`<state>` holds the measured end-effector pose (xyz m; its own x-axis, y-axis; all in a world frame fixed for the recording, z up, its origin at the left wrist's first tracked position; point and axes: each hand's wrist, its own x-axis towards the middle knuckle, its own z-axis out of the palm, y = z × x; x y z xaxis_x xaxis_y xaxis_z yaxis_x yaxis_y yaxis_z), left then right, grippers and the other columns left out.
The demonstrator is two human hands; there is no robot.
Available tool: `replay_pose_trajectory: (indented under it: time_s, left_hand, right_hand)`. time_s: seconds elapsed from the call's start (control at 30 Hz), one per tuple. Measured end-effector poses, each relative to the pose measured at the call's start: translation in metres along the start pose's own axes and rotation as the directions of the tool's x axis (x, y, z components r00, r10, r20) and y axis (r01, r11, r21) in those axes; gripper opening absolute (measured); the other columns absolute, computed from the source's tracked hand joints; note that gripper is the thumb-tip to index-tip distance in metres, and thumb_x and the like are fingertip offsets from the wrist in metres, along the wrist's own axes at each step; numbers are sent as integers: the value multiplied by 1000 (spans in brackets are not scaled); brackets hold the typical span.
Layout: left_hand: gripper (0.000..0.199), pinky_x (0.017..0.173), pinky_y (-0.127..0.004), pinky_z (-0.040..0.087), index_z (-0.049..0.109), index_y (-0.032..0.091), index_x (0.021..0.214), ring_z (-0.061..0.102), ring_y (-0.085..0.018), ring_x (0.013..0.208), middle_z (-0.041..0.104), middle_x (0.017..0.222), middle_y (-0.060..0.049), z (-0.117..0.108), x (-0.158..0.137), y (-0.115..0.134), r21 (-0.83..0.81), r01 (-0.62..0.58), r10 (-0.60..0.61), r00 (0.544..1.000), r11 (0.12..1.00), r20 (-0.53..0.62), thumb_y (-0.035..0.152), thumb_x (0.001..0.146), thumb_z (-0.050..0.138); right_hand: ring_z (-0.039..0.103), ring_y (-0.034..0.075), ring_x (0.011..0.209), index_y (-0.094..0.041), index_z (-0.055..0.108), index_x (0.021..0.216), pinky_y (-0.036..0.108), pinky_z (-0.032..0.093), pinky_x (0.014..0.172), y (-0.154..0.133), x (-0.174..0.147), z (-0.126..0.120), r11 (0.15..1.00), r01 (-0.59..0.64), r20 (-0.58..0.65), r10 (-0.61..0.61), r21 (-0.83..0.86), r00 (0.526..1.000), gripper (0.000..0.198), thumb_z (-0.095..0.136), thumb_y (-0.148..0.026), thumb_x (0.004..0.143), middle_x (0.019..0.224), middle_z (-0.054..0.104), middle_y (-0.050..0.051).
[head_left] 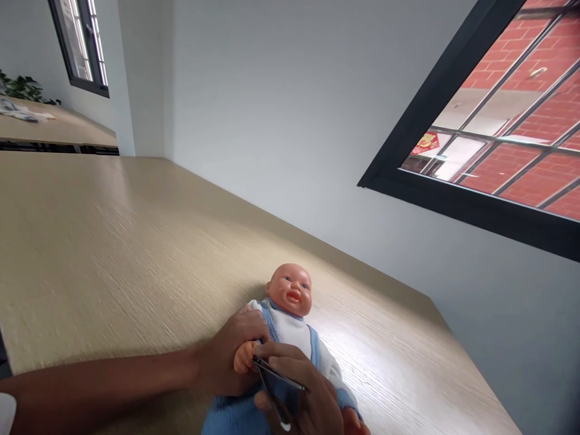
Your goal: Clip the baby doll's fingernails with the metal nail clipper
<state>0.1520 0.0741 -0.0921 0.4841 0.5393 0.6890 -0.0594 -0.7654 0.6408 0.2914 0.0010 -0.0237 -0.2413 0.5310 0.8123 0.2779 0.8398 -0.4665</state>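
A baby doll [290, 291] in a white and blue fleece outfit lies on its back on the wooden table [136, 254], its head pointing away from me. My left hand [229, 344] is closed around the doll's arm, with the doll's small hand [244, 356] sticking out from the grip. Between the fingers of my right hand [312, 386] is a metal nail clipper [277, 377], its lever spread away from its body. The clipper's jaws are at the doll's fingers; whether they touch cannot be made out. My right hand covers part of the doll's belly.
A pale wall [294, 121] runs along the table's far and right side, with a dark-framed barred window [480, 199] above. At the far left stands another table [72, 124] with a white cloth [27, 112] and a green plant [22, 87].
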Motion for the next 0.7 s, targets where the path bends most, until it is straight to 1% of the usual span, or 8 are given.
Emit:
replay_pose_trajectory:
  time_s: [0.13,0.23,0.3,0.4,0.47,0.53,0.6,0.7]
  left_hand:
    - [22,73,-36,37,54,19,79,48,-13,71,54,75,2,1,-3,-5,-35,-25,25,1000,999,-20,14,62,67]
    - [29,72,-35,36,55,19,79,47,-13,71,55,75,2,2,-5,-6,-39,-11,11,1000,999,-17,15,56,71]
    - [27,71,-35,36,56,19,79,48,-13,70,56,75,2,3,-6,-5,-57,-5,3,1000,998,-25,18,58,72]
    - [16,73,-36,35,56,19,78,48,-13,70,57,74,2,3,-5,-2,-84,18,-21,999,996,-34,21,67,67]
    - [16,75,-36,35,56,20,77,49,-13,71,57,73,2,2,-4,0,-91,43,-45,999,995,-25,22,67,68]
    - [17,78,-36,34,56,19,76,49,-13,72,58,73,3,0,-4,1,-96,75,-75,997,993,3,23,66,69]
    - [15,79,-36,35,56,19,75,49,-13,72,58,73,2,-1,-3,2,-87,83,-83,996,993,13,23,69,68]
    - [10,76,-35,36,57,19,76,49,-12,70,58,73,2,-2,-2,4,-66,30,-31,999,997,-16,21,73,66]
  right_hand:
    - [74,13,92,-17,56,116,16,63,80,1,-2,-5,998,21,20,-22,52,1000,19,61,-28,101,108,71,10]
    - [72,16,105,-16,55,124,20,63,90,2,-13,-10,999,53,122,-52,1,991,29,65,-26,99,118,68,11]
    - [71,15,109,-18,54,131,20,63,93,1,-25,-12,996,20,170,-6,-82,985,35,66,-24,98,126,67,11]
    - [70,11,108,-25,56,132,17,60,95,-3,-40,-11,955,-44,120,83,-292,989,30,58,-27,103,126,69,4]
    - [70,12,110,-26,61,128,17,59,97,-6,-43,-9,905,11,105,37,-426,994,26,58,-30,103,124,70,2]
    - [70,13,111,-25,65,122,18,60,97,-8,-40,-7,876,88,108,-42,-473,993,22,58,-32,103,121,71,3]
    - [70,13,111,-23,66,118,17,60,95,-8,-35,-5,870,153,127,-105,-469,986,20,52,-25,104,120,72,4]
    - [72,12,105,-19,65,117,17,61,91,-6,-31,-5,855,189,134,-141,-483,981,22,53,-12,100,117,73,5]
